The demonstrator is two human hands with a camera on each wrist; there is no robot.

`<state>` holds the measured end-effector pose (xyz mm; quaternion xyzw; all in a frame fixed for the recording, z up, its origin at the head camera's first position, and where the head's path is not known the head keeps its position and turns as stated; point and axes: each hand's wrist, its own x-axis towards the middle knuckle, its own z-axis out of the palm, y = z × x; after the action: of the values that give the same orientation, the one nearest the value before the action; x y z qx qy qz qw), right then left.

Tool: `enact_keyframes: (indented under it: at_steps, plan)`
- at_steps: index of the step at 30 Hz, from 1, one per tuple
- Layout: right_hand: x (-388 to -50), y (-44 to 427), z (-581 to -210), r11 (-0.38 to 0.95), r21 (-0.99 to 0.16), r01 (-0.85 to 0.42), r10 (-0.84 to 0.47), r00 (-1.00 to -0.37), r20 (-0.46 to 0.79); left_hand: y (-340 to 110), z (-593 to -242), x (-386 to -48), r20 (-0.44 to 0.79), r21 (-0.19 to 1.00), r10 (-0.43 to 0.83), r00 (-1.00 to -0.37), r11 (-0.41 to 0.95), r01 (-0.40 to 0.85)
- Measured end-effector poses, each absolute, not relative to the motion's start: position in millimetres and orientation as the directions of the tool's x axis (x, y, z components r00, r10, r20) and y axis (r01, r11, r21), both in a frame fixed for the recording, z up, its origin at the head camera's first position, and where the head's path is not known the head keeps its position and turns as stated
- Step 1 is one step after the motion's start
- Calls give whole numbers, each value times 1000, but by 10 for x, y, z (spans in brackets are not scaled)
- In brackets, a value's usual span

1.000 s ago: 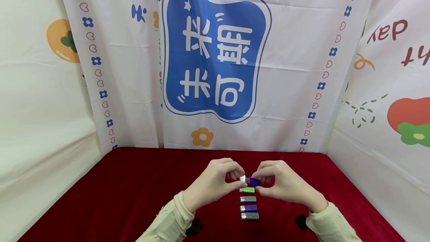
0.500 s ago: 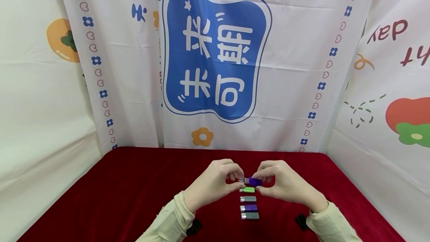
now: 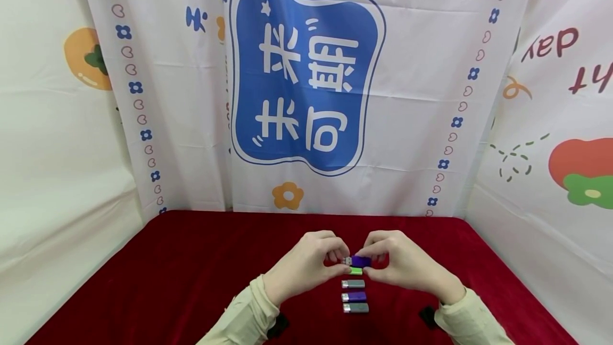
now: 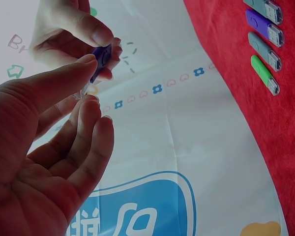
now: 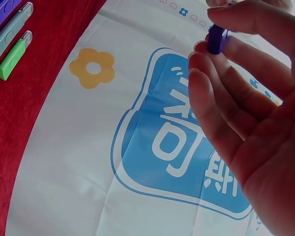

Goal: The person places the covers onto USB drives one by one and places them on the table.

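Between my two hands, above the table, is a purple USB flash drive [image 3: 361,261]. My right hand [image 3: 401,262] pinches its purple body between thumb and fingers, as the right wrist view also shows. At the metal plug end, my left hand [image 3: 308,260] pinches a small clear cap [image 4: 80,94] with thumb and fingertips. The cap is at the plug; how far it covers it cannot be made out. Below the hands lies a green flash drive [image 4: 264,73], partly hidden by my left thumb in the head view.
Nearer me in a column lie a grey flash drive [image 3: 353,284], a purple one [image 3: 354,296] and a second grey one [image 3: 356,307], their clear-capped ends to the left. Red cloth [image 3: 191,281] covers the table; printed white curtains [image 3: 407,121] hang behind and beside it.
The clear cap and my left fingertips have come closer to the drive, with the gap at the plug narrowing. Both hands sit slightly lower. The flash drives on the cloth stay put.
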<state>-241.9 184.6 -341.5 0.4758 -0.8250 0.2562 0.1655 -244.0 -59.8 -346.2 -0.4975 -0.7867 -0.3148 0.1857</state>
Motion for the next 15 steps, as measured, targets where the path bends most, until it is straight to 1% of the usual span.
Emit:
enact_keyframes:
  at_steps: [3,9,15]
  plan:
    - [-2413,1842,-3408,424,-258,-868,-705,-495,508,-600,-3460,-2441,603,305,663,-444,323,896]
    - [-2412,1834,-3402,438,-253,-863,-702,-504,503,-602,-3459,-2444,584,304,655,-480,372,877]
    - [-2413,1835,-3396,428,-261,-866,-692,-499,521,-598,-3464,-2449,579,337,653,-488,354,873]
